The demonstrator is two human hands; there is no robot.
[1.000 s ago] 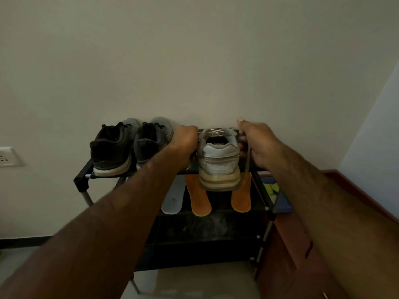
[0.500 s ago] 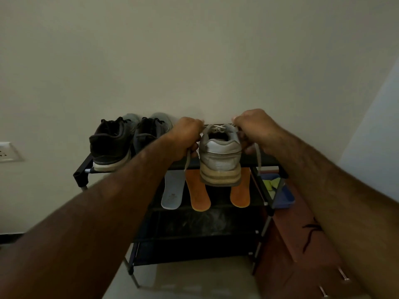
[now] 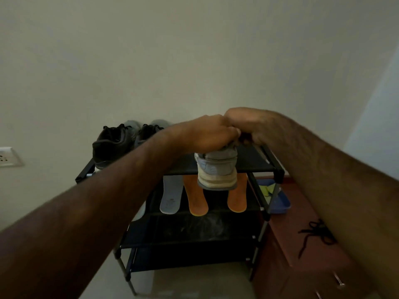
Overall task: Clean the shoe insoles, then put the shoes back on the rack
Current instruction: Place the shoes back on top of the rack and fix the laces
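Hands meet, touching, above grey shoe [image 3: 218, 171]; both forearms reach in from lower corners. Left hand [image 3: 207, 134] lies over shoe's opening, grip curled down round collar. Right hand [image 3: 245, 125] bunched just beside it; its grip cannot be told, fingertips hidden behind left hand and blurred. Shoe at front of rack [image 3: 267, 167] top shelf, heel toward camera, overhanging front rail. Heel covers tops of orange insole [image 3: 195, 197] and second orange insole [image 3: 236, 195] on shelf below. Left forearm cuts off black shoes [image 3: 112, 145].
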